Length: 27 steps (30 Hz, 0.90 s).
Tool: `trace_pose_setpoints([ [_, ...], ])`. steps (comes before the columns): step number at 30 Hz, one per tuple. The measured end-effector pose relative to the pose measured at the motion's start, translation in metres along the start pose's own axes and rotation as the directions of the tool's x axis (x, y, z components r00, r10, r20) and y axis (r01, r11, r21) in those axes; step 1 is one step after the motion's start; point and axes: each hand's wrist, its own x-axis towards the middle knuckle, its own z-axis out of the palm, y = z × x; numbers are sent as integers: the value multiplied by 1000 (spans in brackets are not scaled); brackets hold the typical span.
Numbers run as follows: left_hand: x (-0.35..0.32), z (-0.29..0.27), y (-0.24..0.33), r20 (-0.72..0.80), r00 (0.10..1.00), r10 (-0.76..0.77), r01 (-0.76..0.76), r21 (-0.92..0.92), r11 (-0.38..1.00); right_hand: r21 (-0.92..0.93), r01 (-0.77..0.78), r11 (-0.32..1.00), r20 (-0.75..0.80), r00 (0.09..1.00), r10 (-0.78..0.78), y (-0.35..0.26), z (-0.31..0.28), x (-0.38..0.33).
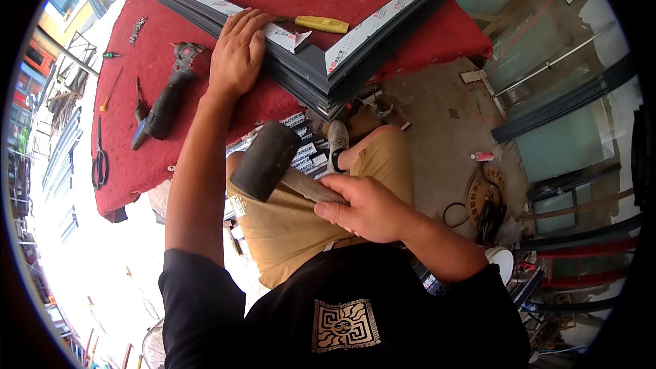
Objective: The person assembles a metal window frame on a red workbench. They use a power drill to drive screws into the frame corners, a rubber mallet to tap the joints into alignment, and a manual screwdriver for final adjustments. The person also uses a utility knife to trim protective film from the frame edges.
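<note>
A dark grey metal frame (292,76) with white printed film on its top faces lies on the red-covered table, its near corner jutting past the table edge. My left hand (238,51) is closed over the frame's left side, fingers across the film; the fingertips are partly hidden. Just right of them lies a yellow-handled tool (321,24) with a thin metal shaft, beside a lifted flap of film. In my right hand (365,210) is a rubber mallet (266,160), gripped by its wooden handle. Its black head hangs above my lap, apart from the frame.
The red table (130,171) carries a cordless drill (179,85), scissors (100,164), a yellow screwdriver (106,102) and small screws (139,29). Glass panes (547,130) and dark profiles (567,106) stand at the right. A small bottle (482,156) lies on the floor.
</note>
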Motion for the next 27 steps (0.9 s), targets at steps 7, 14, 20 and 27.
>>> trace_pose_setpoints([
  [7, 4, 1, 4, -21, 1000, 7, -7, -33, 999, -119, 66, 991, -7, 998, -68, 27, -17, -15],
  [14, 3, 1, 0, 30, 999, -13, 13, -13, 1000, -134, 82, 988, 31, 996, -78, 38, -34, -23],
  [20, 1, -3, 0, 53, 998, -19, 22, -42, 999, -244, 166, 956, -105, 975, -196, 6, -85, -33],
  [27, 5, -2, 3, 81, 995, -53, 56, -32, 998, -948, 36, 317, -188, 740, -646, -143, -209, 20],
])
